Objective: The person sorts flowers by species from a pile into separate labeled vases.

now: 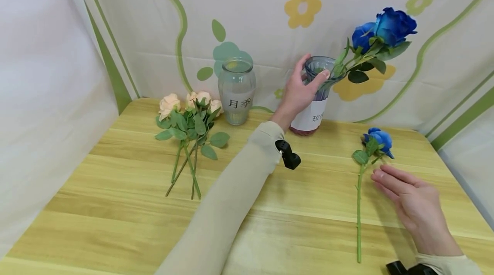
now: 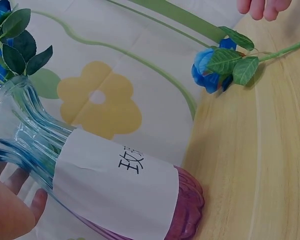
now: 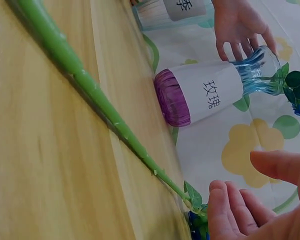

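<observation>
My left hand (image 1: pixel 300 91) grips the flared neck of a glass vase (image 1: pixel 326 95), thumb over the rim. The vase is bluish above and purple at its base, with a white paper label (image 2: pixel 117 185). Blue roses (image 1: pixel 393 28) stand in it, leaning out to the right. On the table's right side lies a single blue rose (image 1: pixel 380 140), its long green stem (image 3: pixel 100 100) pointing toward me. Just right of that stem is my right hand (image 1: pixel 418 204), its fingers fairly straight and holding nothing. In the right wrist view, its thumb stands apart from the fingers.
Left of the held vase stands a clear glass vase (image 1: pixel 236 84) with a label. Several pale peach roses (image 1: pixel 170 104) lie beside it, stems crossed. A patterned curtain (image 1: pixel 262 17) hangs right behind the wooden table (image 1: pixel 127 206).
</observation>
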The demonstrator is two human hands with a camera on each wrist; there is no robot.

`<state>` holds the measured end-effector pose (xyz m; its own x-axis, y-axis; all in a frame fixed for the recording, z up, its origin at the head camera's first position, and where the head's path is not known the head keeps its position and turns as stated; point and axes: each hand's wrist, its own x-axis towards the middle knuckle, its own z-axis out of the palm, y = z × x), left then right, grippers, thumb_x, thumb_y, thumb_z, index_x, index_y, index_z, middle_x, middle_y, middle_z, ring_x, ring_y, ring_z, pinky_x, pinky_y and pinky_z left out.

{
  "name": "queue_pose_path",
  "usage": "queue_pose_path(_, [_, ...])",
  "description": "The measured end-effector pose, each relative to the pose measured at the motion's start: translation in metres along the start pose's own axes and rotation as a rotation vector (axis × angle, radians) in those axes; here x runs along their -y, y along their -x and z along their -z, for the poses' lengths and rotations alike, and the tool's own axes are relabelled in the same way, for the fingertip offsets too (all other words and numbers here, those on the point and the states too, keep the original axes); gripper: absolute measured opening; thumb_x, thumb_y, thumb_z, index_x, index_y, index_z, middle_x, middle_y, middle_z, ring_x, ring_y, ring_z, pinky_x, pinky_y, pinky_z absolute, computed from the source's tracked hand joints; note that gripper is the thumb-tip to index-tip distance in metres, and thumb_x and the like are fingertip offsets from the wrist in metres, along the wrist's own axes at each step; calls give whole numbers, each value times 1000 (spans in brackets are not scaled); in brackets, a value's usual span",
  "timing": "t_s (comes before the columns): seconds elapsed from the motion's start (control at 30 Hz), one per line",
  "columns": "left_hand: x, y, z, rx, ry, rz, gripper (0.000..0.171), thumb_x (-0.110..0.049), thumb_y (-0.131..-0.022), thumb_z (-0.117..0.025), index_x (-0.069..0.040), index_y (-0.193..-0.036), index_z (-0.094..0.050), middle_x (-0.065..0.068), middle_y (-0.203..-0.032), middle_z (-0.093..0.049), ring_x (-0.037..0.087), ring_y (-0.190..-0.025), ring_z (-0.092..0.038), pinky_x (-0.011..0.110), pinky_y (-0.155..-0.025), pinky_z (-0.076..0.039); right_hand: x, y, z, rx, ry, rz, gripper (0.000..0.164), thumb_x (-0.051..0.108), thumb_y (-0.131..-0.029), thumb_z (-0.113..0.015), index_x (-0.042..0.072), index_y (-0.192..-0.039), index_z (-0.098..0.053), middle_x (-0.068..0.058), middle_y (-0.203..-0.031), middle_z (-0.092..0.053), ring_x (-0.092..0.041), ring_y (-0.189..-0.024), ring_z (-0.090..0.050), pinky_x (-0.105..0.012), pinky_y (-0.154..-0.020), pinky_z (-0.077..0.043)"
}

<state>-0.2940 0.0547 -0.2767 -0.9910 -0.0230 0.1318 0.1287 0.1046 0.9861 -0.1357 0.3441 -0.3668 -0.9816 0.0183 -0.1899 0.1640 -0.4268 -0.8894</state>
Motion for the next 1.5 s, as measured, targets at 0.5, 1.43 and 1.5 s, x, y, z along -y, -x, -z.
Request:
queue_pose_path(0.5, [1, 0, 0, 8, 18, 6, 71, -55, -100, -69, -54, -160, -31, -13, -171, -36, 20, -155, -44, 57, -117, -48, -8, -4, -1, -7, 178, -147, 33, -12, -96, -68, 17, -98, -84, -5, -97, -84, -14, -93, -81, -27, -84, -65])
queue_pose_path(1.43, [-2, -2, 2, 23, 29, 29, 71, -55, -100, -68, -55, -160, -30, -12, -171, -35, 21, -155, -43, 56, -119, -46, -7, -18, -8, -44, 902, -212, 66, 36, -90, -87, 2, -143, -65, 26, -95, -76, 7, -88, -74, -16, -79, -60])
queue_pose_path(1.5, [-2, -1, 2, 24, 25, 25, 72, -55, -100, -68, -55, -160, -30, -12, -172, -34, 22, -155, -43, 56, -119, -46, -6, -16, -8, -40, 1025, -229, 76, 45, -87, -88, 2, -144, -64, 25, -97, -76, 6, -88, -74, -12, -77, -56])
